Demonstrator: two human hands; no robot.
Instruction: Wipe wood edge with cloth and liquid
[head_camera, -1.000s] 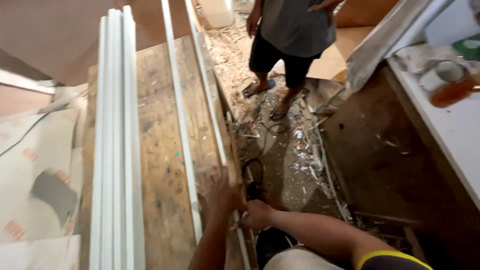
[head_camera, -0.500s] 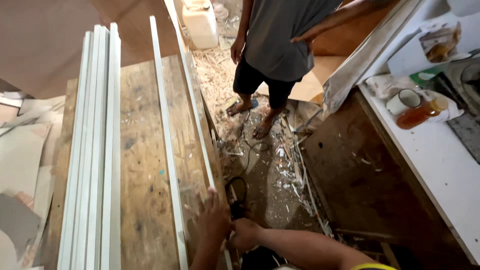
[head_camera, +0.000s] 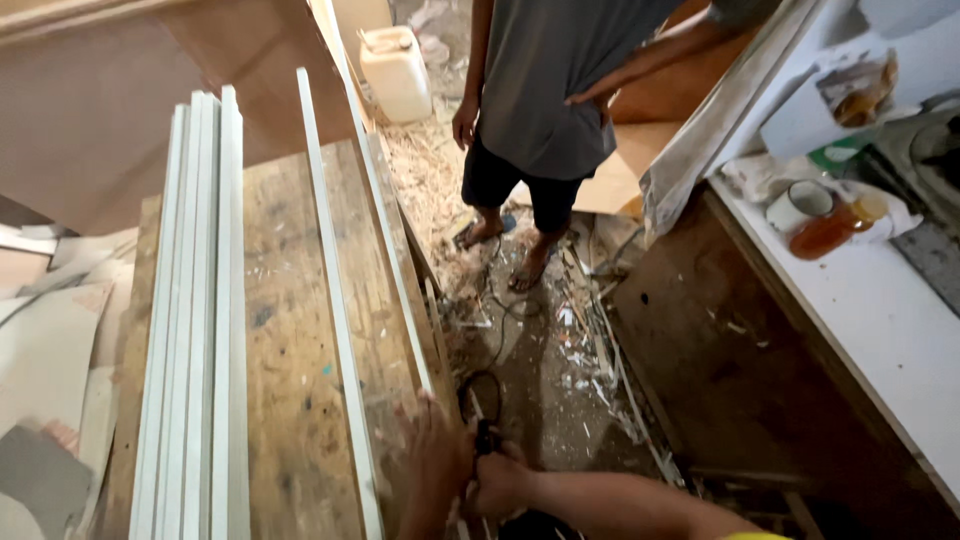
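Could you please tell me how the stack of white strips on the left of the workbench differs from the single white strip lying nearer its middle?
The stack of white strips is several pieces packed side by side; the single white strip lies alone. The stack sits along the left side of the wooden workbench, far from both hands; the single strip ends close to the left hand. Both are long, narrow, white and run lengthwise along the bench.

Bare forearms, bare hands; yellow sleeve edge on right arm (head_camera: 640, 500).
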